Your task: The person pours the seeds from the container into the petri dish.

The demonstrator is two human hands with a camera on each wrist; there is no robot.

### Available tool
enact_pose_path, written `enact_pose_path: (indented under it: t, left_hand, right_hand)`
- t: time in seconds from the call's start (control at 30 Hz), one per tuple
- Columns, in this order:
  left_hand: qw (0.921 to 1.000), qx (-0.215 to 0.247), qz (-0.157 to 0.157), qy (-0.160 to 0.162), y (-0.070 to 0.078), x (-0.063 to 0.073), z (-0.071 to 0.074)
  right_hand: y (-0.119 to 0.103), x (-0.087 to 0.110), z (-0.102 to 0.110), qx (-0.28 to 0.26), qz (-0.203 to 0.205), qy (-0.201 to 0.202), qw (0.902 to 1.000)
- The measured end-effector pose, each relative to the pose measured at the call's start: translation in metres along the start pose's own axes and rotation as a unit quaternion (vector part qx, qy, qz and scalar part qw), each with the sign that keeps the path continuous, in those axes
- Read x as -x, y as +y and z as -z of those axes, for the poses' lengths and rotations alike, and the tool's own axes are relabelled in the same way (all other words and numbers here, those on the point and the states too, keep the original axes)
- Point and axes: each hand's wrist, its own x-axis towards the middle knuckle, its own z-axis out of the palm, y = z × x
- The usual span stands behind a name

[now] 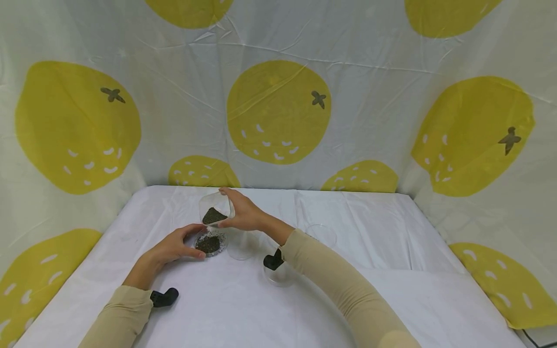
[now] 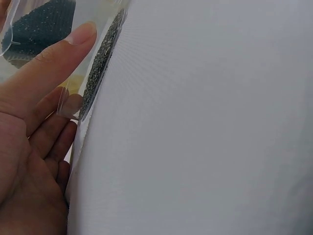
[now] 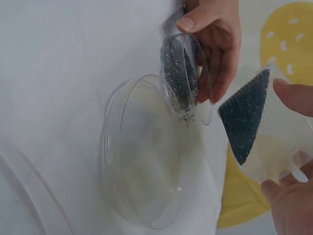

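Observation:
My right hand (image 1: 243,212) grips a clear plastic container (image 3: 266,147) between thumb and fingers, tilted above a small petri dish. Dark granules (image 3: 247,115) lie banked in a slanted heap inside the container. Below it, the small clear petri dish (image 1: 211,243) stands on the table with a layer of dark granules (image 1: 208,244) in it, some scattered toward its rim. My left hand (image 1: 176,243) holds this dish from the left, thumb on the near side and fingers on the far side. In the left wrist view, the fingertips partly show through the clear wall.
Right beside the filled dish stands another clear petri dish (image 3: 146,152). A further clear dish (image 1: 278,276) lies under the right forearm, and one more clear round dish (image 1: 322,235) is farther right. White cloth (image 1: 217,309) covers the table; a lemon-print curtain (image 1: 278,38) hangs behind.

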Motion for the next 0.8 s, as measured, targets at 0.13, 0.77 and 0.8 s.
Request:
enact_pose_path:
  t: [0.13,0.77,0.8]
  left_hand:
    - [1.0000,0.004,0.001,-0.001,0.0003,-0.0005,0.0003]
    - [0.9999,-0.015,-0.002,0.001,-0.0036,-0.0018,-0.0006]
    - [0.9998,-0.018,0.000,0.003,-0.0040,-0.0019,-0.0003]
  right_hand:
    - [-0.0002,0.0001,-0.0002,-0.026,-0.021,0.001,0.9994]
    - [0.0034,0.0024,0.0008,-0.261,-0.062,-0.011,0.9633]
    - [0.0035,0.0024,0.0011,-0.282,-0.066,-0.014,0.9569]
